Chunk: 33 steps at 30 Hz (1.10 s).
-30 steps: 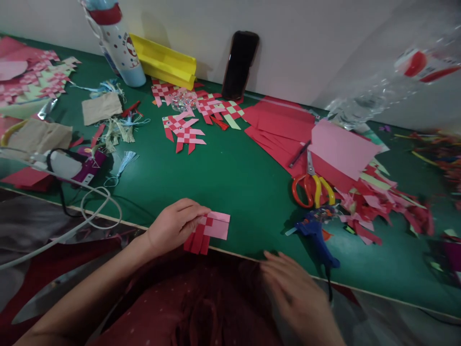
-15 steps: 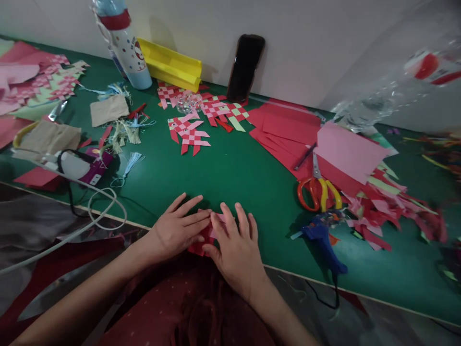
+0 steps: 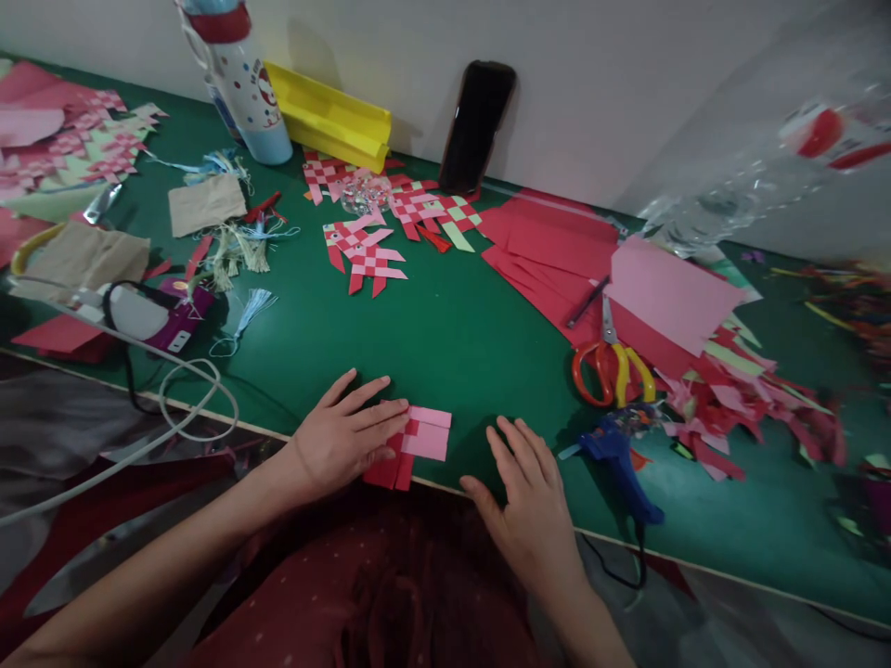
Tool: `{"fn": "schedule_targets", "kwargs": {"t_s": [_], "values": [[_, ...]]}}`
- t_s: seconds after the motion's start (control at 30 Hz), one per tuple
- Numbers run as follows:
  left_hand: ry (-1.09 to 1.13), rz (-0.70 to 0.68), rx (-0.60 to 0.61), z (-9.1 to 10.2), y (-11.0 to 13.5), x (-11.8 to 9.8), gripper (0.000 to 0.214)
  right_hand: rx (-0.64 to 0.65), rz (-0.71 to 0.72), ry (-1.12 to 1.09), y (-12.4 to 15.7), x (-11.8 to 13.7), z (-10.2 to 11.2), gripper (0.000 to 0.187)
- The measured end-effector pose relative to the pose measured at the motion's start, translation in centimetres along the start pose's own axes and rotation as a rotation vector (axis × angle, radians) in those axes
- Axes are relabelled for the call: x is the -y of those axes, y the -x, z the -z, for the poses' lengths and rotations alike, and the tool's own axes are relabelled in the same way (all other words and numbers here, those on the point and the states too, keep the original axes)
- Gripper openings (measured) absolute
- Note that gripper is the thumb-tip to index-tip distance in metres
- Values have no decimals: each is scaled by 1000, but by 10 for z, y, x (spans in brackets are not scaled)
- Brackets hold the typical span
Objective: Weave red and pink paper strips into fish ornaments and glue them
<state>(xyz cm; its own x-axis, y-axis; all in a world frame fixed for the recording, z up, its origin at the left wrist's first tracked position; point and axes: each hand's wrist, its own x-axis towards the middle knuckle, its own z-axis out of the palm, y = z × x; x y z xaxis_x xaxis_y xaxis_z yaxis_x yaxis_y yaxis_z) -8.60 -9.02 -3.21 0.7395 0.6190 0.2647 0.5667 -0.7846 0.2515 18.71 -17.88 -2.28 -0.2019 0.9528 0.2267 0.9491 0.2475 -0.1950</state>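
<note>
- The woven paper piece (image 3: 416,443) lies flat at the near edge of the green table (image 3: 459,334), its red strip ends reaching the edge itself.
- It is a small checker weave of pink and red strips: the pink ends jut toward the right, the red ends hang toward the person, and the woven patch sits under the fingertips.
- The left hand (image 3: 341,443) presses it down with the fingers stretched out and slightly spread, their tips resting on the left part of the weave; nothing is pinched.
- Half a second ago the right hand (image 3: 530,506) lay over the piece beside the left one; now it has drawn off to the right and rests flat on bare table, fingers open and loosely fanned, holding nothing.
- With that hand gone, the pink half of the piece shows again, and one hand alone pins it in place.
- Just right of the right hand lies a blue glue gun (image 3: 618,456), its cord dropping over the near edge.
- Beyond it sit orange-and-yellow scissors (image 3: 611,366) on a stack of red paper sheets (image 3: 549,246), with a pink sheet (image 3: 672,289) and a heap of paper offcuts (image 3: 744,394) toward the right edge.
- Toward the far edge lie finished woven paper fish (image 3: 366,250), a yellow folded paper (image 3: 330,116), a dark phone (image 3: 479,125) leaning on the wall, and a decorated water bottle (image 3: 245,83).
- At the left edge are tassels (image 3: 237,246) and a white cable (image 3: 174,408).
</note>
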Motion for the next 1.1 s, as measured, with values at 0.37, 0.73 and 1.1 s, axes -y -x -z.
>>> {"fn": "schedule_targets", "kwargs": {"t_s": [0.37,0.73,1.1], "values": [[-8,135,17,11,2,2,37,-237,106,-262,25,14,-6,19],[9,8,227,24,14,7,87,-323,-420,-145,62,-38,40,23],[17,-132,224,-4,-26,-23,75,-333,-783,-234,78,-35,59,37]]}}
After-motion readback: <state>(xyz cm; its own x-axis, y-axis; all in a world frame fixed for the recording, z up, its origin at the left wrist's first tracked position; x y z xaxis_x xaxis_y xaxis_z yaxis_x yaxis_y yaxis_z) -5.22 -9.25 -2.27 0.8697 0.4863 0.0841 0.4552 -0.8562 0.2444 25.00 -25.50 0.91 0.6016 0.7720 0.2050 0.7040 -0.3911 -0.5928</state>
